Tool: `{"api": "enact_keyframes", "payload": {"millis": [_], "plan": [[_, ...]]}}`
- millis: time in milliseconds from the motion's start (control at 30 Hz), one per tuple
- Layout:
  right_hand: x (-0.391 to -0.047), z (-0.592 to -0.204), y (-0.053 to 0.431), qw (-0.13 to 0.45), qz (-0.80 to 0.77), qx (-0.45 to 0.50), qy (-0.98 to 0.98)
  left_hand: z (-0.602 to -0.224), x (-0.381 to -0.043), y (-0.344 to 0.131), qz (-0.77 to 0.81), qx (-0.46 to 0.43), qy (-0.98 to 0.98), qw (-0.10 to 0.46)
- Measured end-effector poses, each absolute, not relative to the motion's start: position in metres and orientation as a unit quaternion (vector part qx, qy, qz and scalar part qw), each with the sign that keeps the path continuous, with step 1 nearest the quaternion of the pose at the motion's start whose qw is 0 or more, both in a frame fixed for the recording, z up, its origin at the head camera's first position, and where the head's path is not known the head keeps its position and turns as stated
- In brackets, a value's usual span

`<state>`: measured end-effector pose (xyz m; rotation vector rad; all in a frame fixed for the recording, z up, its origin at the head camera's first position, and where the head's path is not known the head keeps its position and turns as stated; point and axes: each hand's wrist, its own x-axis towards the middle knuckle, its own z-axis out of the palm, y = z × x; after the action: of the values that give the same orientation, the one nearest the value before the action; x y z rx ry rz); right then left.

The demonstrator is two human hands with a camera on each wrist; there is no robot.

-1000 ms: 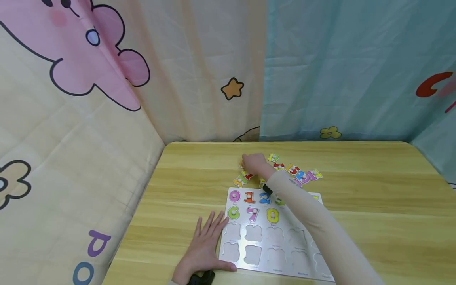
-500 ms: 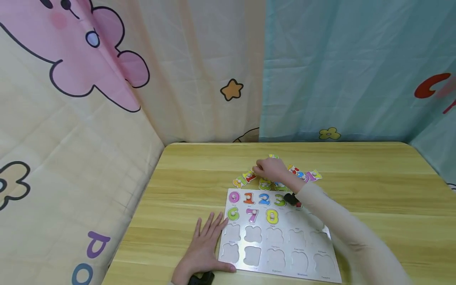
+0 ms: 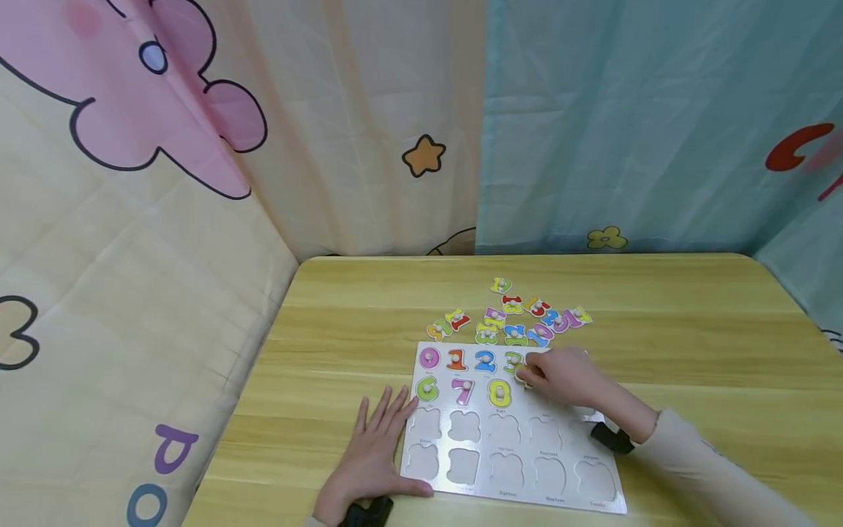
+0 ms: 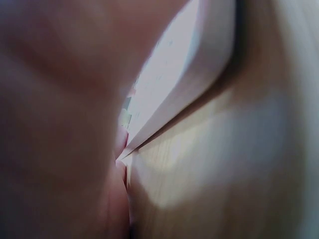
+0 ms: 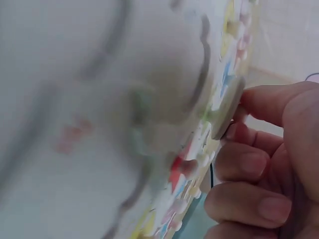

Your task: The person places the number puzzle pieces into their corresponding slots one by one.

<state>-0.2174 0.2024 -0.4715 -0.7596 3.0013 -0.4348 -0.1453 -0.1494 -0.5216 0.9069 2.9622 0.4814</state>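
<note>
A white number puzzle board (image 3: 487, 483) lies on the wooden table, with knobbed numbers such as the purple 0 (image 3: 429, 358), green 6 (image 3: 427, 389) and yellow 8 (image 3: 500, 393) seated in its upper rows. My left hand (image 3: 372, 450) rests spread along the board's left edge, thumb at the near corner. Over the upper right part of the board, my right hand (image 3: 569, 377) pinches a small puzzle piece (image 5: 229, 109) between thumb and finger. In the right wrist view this piece appears edge-on, so its number is hidden. The hand covers part of the second row.
Several loose number pieces lie beyond the board, including a red-and-green 18 (image 3: 511, 304) and a yellow-green 12 (image 3: 500, 285). Outlined recesses, such as one at the lower right (image 3: 596, 479), fill the board's lower rows. Curtains (image 3: 369, 132) hang behind the table (image 3: 711, 329).
My right hand has come from the loose pieces at the back toward me and right, over the board, carrying a piece taken from their left side. My left hand stays in place.
</note>
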Motion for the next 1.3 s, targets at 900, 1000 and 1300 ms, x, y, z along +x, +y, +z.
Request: {"api": "enact_keyframes", "payload": {"millis": [900,1000,1300], "plan": [[-0.177,-0.483,0.202,0.021,-0.153,-0.149,0.977,-0.524,-0.147,-0.150,0.158,0.294,0.943,-0.003],[-0.176,-0.485,0.200,0.029,-0.166,-0.122,0.978,-0.525,-0.147,-0.150,0.159,0.294,0.943,-0.003],[-0.174,-0.488,0.195,0.005,-0.185,-0.094,0.978,-0.521,-0.147,-0.149,0.148,0.285,0.947,0.014]]}}
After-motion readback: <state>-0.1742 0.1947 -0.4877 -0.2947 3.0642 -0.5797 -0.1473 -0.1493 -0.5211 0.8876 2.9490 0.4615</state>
